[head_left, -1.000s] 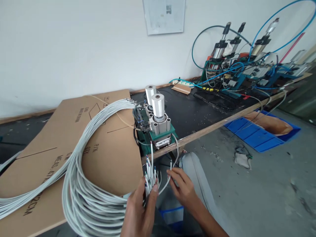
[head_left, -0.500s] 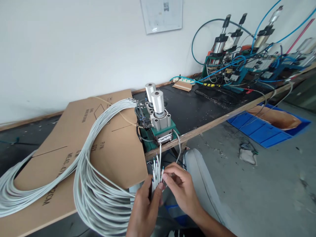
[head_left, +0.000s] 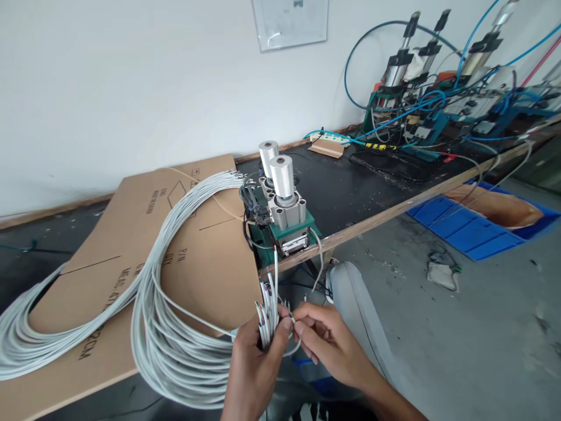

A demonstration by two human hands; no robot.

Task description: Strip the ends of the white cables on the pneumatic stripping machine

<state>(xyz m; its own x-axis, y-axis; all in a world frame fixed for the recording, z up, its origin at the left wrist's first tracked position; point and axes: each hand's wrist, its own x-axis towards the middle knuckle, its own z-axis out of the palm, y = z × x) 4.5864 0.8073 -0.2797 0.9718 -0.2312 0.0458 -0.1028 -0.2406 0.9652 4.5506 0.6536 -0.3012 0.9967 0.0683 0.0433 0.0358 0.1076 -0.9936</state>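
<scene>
As I watch remotely, my left hand (head_left: 258,354) wraps snugly around white cable ends (head_left: 268,310), just off the front edge of the workbench (head_left: 337,193); my right hand (head_left: 331,336), thumb and forefinger nearly together, pinches one cable tip (head_left: 292,317) beside them. Should my left grip slacken, coiled cables (head_left: 179,362) overhanging the front edge of the cardboard sheet (head_left: 210,292) could drag ends loose.

You're showing a bare left hand (head_left: 258,358) and bare right hand (head_left: 328,338); the right forearm (head_left: 385,390) is showing bare too. You're wearing pale grey trousers (head_left: 347,295), a thin dark seam running lengthwise along the leg. Bottom edge: dark cloth (head_left: 310,411) with white marks is showing, garment too cut off for identifying.
</scene>
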